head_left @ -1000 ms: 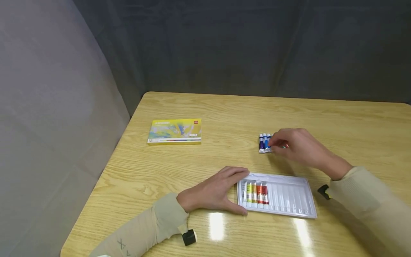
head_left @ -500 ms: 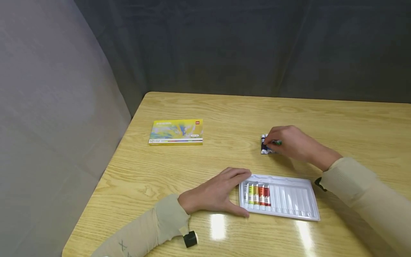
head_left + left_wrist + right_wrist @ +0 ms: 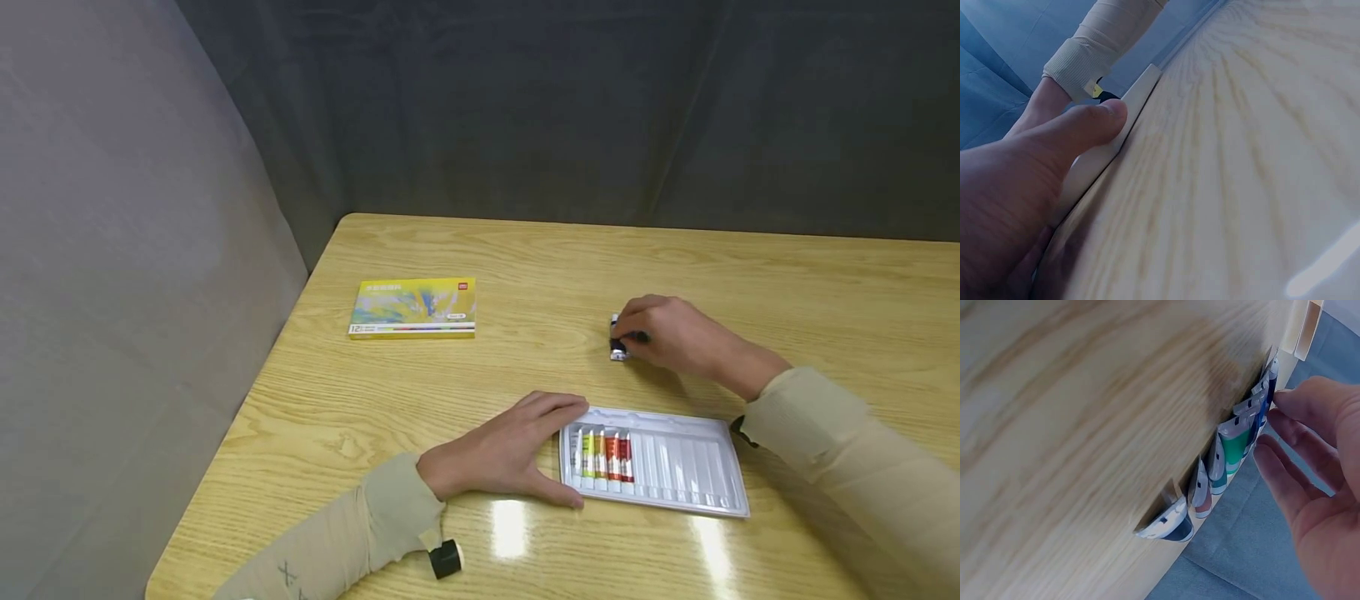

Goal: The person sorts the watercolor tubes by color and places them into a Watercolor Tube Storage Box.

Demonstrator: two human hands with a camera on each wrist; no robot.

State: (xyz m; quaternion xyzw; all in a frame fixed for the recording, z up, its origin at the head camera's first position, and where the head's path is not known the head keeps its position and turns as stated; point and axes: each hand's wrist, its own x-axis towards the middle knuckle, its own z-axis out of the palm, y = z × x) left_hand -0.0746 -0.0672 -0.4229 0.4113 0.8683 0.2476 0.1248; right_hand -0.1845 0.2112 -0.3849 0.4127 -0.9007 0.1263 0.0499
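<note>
A white plastic tray (image 3: pixel 678 496) lies on the table, its left slots filled with several paint tubes from white through yellow to red. My left hand (image 3: pixel 502 450) holds the tray's left end, fingers at the far corner and thumb along the near side. Beyond the tray, my right hand (image 3: pixel 675 342) has its curled fingertips on a dark purple paint tube (image 3: pixel 618 343). In the right wrist view, the fingertips meet the dark blue end of a row of tubes. A green paint tube (image 3: pixel 1234 447) and a black paint tube (image 3: pixel 1175 526) lie farther along that row.
A flat yellow paint box (image 3: pixel 412 308) lies at the back left of the wooden table (image 3: pixel 525 258). Dark cloth (image 3: pixel 525 108) hangs behind the table, and a grey cloth (image 3: pixel 150 250) hangs along the left.
My right hand has moved slightly left over the tube row, from the blue tubes to the dark purple one at the end. The left hand stays on the tray.
</note>
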